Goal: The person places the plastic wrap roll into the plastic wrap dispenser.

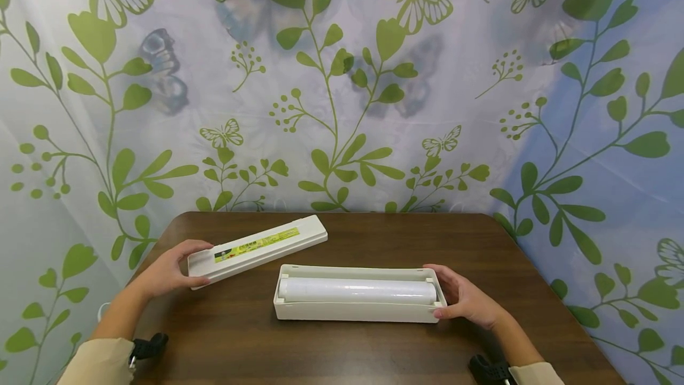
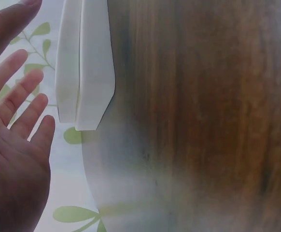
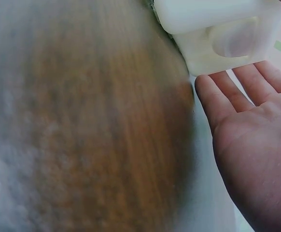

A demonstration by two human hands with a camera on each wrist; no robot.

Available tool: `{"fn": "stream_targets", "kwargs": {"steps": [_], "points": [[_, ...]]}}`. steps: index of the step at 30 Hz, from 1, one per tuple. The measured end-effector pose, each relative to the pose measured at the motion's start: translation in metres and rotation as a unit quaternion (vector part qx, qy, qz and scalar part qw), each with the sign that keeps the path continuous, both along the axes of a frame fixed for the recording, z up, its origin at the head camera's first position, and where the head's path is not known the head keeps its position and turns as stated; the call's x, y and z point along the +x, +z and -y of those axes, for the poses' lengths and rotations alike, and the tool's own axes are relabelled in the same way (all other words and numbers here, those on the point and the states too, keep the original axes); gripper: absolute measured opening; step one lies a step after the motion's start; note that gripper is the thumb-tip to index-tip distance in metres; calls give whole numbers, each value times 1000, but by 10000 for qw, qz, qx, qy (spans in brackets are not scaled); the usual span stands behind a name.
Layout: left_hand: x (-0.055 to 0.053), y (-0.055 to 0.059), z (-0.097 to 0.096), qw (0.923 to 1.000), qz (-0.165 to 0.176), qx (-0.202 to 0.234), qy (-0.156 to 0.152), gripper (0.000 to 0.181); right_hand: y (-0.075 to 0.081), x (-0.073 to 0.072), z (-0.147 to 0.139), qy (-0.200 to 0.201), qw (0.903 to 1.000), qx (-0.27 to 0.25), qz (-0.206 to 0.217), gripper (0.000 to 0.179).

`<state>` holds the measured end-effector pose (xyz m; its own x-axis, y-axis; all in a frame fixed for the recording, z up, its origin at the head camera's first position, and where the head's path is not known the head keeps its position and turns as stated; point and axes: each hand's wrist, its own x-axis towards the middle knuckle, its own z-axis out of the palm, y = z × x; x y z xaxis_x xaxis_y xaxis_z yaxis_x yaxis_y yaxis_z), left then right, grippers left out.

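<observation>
A white lid (image 1: 256,249) with a yellow-green label lies slanted at the left of the table. My left hand (image 1: 175,266) spreads around its left end, thumb by the near edge and fingers by the far edge. The left wrist view shows those fingers loose, with a gap between them and the lid (image 2: 90,67). Nearer me lies an uncovered white cling film box (image 1: 355,312), with a roll of cling film (image 1: 358,291) inside. My right hand (image 1: 467,299) holds the box's right end, thumb at the near corner. In the right wrist view its fingertips are partly hidden by the box (image 3: 227,48).
The brown wooden table (image 1: 256,349) has rounded far corners. Just behind it hangs a curtain (image 1: 342,153) printed with green leaves and butterflies. A black strap device (image 1: 149,346) sits on the left wrist and another black device (image 1: 488,370) on the right.
</observation>
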<state>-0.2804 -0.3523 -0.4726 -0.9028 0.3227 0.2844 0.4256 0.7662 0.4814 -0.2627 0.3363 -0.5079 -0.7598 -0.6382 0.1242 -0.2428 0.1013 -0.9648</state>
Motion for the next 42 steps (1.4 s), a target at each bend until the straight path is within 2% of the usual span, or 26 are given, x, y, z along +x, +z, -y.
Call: {"fn": "stream_targets", "kwargs": {"steps": [6,13,18,28,42], "points": [[-8,-3,5,9996,19,-259,-103,77,-2,-1,0,-16,10000,20,29,90],[-17,-9,10,9990,245,-192,-318,80,-2,0,0,-61,9999,68,64,89],[-20,-13,13,9985,375,-251,-299,83,-2,1,0,-58,9999,61,55,89],[-21,-16,17,9976,569,-319,-250,93,-1,1,-1,-64,9999,74,88,90],[-24,-17,15,9956,857,-256,-262,97,-2,0,-2,-93,9998,143,93,90]]}}
